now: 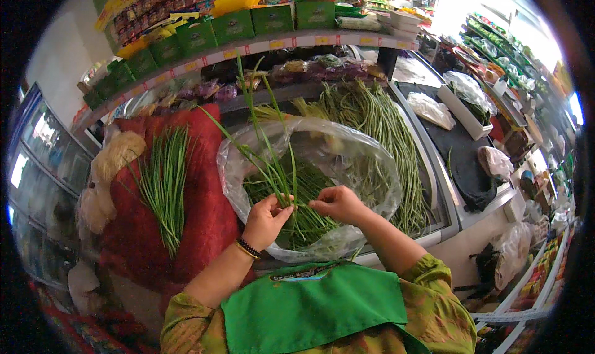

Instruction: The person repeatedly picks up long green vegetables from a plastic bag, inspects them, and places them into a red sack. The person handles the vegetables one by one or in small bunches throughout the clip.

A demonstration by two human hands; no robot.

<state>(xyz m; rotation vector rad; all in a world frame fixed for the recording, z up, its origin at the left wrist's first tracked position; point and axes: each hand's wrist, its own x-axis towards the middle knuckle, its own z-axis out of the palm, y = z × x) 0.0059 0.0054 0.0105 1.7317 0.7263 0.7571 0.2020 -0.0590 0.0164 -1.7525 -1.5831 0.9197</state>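
A few long garlic chives (273, 143) fan upward from my left hand (268, 219), which is closed around their lower ends. My right hand (338, 204) pinches close beside it, with a strand of chive running to its fingertips. Both hands are over a large clear plastic bag (381, 162), opened wide. More chives (310, 230) lie inside the bag, below my hands. To the left, a loose bundle of chives (166, 187) rests on a red mesh sack (207, 211).
Long green beans (390, 143) lie heaped right of the bag. Green boxes (232, 27) line a shelf (260, 47) across the back. A black counter (443, 131) with plastic bags stands to the right, a glass-door fridge (49, 162) at the far left.
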